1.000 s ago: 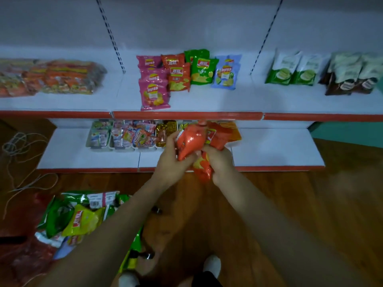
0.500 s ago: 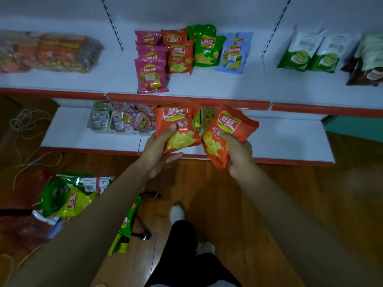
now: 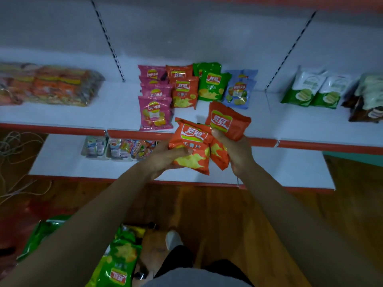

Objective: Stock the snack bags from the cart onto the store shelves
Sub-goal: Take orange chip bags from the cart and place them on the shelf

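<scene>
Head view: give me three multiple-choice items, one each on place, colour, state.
1. The pink bags lie where? A) left of the shelved orange bags B) on the floor C) on the lower shelf
2. What colour are the two held bags? A) green B) orange C) blue
3. The left hand is? A) empty B) flat on the shelf C) gripping a bag
Answers: A, the pink stack sits beside the orange one on the upper shelf; B, both are orange; C, its fingers curl round one bag.
</scene>
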`<move>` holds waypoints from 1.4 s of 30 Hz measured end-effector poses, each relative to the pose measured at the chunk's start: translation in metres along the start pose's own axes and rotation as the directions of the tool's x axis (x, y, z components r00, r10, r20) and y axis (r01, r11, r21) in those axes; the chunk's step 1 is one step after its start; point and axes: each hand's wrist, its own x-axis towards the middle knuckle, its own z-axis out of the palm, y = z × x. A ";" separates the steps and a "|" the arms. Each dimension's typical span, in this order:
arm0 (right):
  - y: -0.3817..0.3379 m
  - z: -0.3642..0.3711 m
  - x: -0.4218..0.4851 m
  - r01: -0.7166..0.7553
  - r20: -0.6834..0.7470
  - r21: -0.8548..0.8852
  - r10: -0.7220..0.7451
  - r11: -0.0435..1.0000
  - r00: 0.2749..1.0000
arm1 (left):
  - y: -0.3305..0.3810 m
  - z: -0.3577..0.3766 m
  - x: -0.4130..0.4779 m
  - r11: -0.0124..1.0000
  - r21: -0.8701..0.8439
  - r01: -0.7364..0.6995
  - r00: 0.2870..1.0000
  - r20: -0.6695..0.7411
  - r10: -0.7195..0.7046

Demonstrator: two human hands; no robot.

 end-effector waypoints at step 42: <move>0.035 0.116 0.276 -0.190 0.005 -0.319 0.202 0.929 0.979 | -0.077 -0.021 0.128 0.926 -0.316 -0.207 0.871 -0.490 0.027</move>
